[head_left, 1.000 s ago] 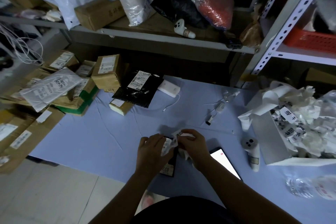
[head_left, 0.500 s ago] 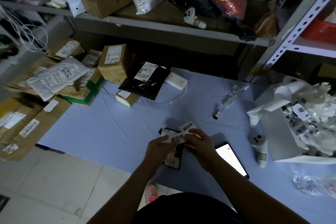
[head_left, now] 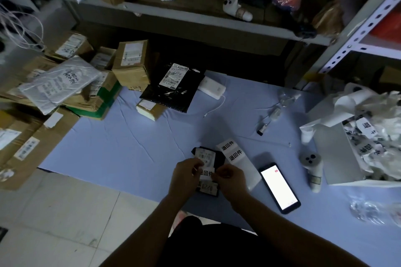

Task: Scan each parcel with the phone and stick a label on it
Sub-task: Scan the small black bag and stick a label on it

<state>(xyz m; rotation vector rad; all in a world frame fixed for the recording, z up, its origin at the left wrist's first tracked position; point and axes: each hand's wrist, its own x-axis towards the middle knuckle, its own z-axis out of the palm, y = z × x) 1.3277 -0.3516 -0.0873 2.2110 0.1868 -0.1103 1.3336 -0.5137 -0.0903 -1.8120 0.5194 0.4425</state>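
On blue sheet, left hand and right hand pinch 退回件 label.

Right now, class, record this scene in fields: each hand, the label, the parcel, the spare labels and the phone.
left hand: pinches the label at its left edge
right hand: pinches its right edge
label: held over the small black parcel
small black parcel: lies on the blue cloth
label strip: flat on the cloth beside the parcel
phone: face up, screen lit, untouched
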